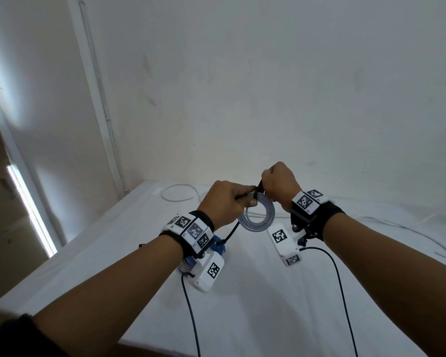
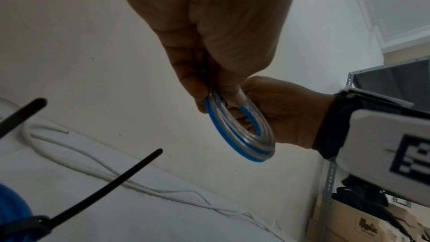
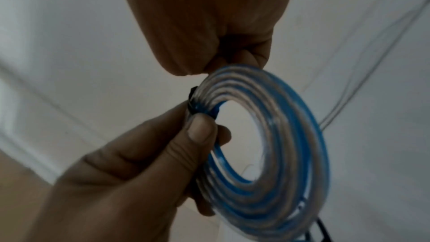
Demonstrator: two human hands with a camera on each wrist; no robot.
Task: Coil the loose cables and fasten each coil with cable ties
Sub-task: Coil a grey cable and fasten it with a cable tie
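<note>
While coil hangs above bench (image 1: 242, 292), left hand (image 1: 223, 199) pinches clear-and-blue coil (image 1: 256, 219) at top, fingers curled round turns beside black cable tie (image 1: 258, 189). Right hand (image 1: 281, 185) fisted on tie end. Judgement: cinching step; pull tail straight, keep turns flat, pinch close to tie. Loose white cable (image 1: 176, 193) on bench behind.

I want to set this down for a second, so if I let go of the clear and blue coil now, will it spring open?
Probably partly. The coil looks springy, its turns fanning apart. A black tie seems to band it beside the left hand, so it may hold. Being round, it could roll.
</note>
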